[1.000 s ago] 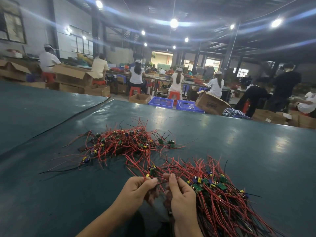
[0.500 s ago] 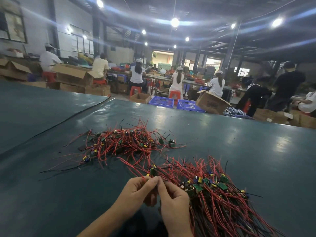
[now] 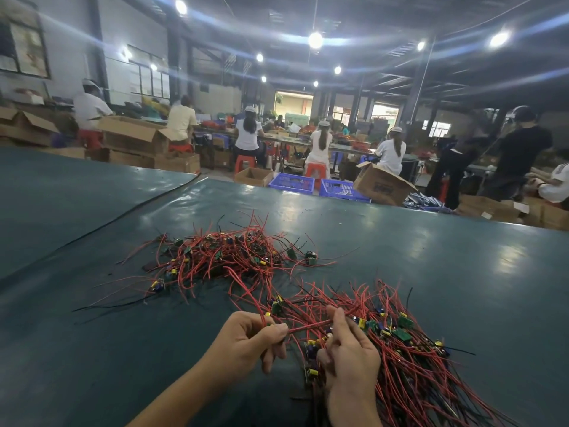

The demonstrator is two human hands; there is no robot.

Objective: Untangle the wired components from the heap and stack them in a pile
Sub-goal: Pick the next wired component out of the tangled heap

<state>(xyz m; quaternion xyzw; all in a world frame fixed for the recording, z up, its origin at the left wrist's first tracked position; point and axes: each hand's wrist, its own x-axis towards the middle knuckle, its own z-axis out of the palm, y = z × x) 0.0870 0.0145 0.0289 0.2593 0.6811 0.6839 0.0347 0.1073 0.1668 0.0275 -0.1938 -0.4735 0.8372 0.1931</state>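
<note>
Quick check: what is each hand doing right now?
The left hand pinches a red wire.
The right hand pinches the same red wire further along.

Hands hold one red wire point(image 3: 308, 328) above the table point(image 3: 431, 272).
Left hand point(image 3: 246, 337) and right hand point(image 3: 348, 349) pinch it; heap point(image 3: 228, 257) at centre, pile point(image 3: 415, 349) lower right.

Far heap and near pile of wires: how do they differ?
The far heap is tangled, wires pointing every way; the near pile has wires lying mostly one way. The far heap sits farther off, left; the near pile is close, beside the right hand. Both are red wires with small green boards.
</note>
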